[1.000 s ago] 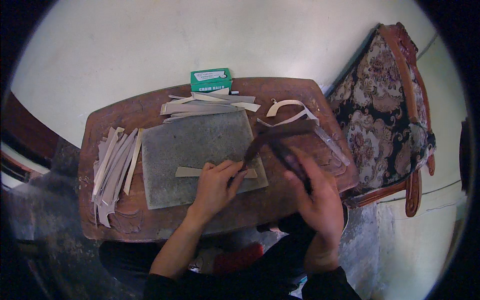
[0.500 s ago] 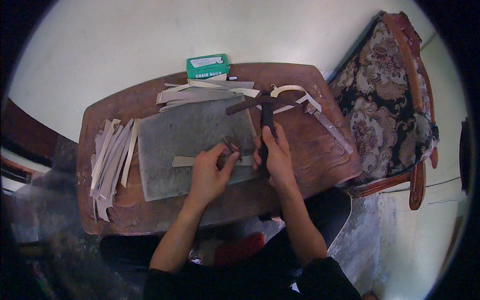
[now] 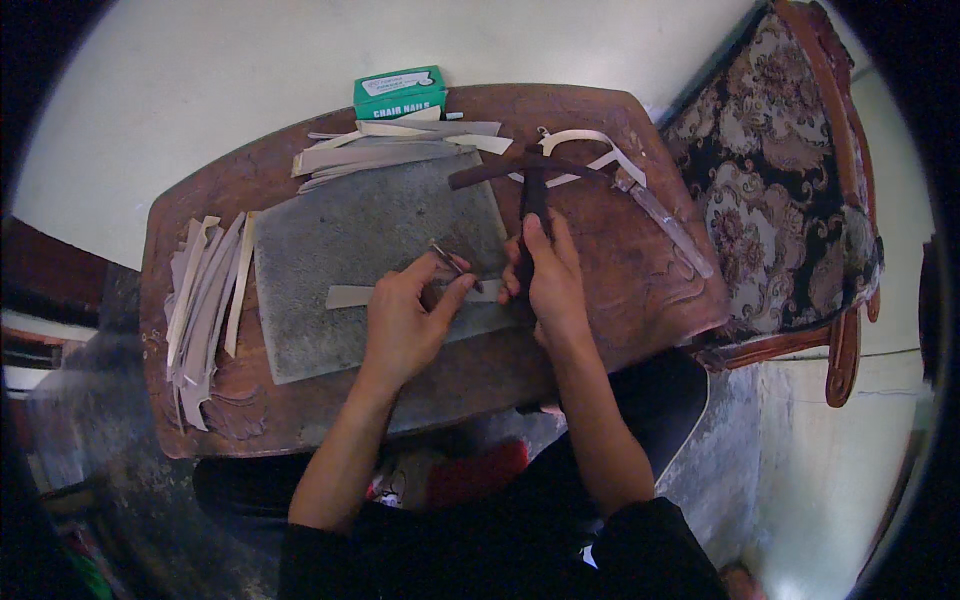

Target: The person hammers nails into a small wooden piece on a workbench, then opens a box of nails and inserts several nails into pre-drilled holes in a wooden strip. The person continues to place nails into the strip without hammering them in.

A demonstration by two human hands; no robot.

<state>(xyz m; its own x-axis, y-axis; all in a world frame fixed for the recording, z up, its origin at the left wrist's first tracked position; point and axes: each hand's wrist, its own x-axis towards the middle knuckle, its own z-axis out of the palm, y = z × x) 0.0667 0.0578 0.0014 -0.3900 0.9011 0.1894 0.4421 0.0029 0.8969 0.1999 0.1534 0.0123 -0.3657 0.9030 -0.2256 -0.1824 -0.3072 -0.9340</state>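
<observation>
My left hand (image 3: 405,315) pinches a thin metal rod-shaped tool, perhaps a punch (image 3: 452,258), which leans with its upper end away from me. Under that hand a pale tapered strip (image 3: 350,296) lies on a grey stone-like slab (image 3: 330,240); its middle is hidden by my fingers. My right hand (image 3: 558,285) is closed around the dark handle of a hammer (image 3: 534,195). The hammer's long narrow head points left and right above the slab's right edge, over the table.
A carved brown wooden table (image 3: 640,300) carries everything. Stacked pale strips (image 3: 210,300) lie left of the slab, with more strips (image 3: 390,150) behind it. A green box (image 3: 400,93) stands by the wall. Curved strips (image 3: 590,140) and a clear-handled tool (image 3: 665,225) lie right, near a flowered chair (image 3: 760,180).
The metal tool in my left hand has tilted, so more of its shaft shows. My right hand keeps its grip on the hammer. The whole view has shifted a little.
</observation>
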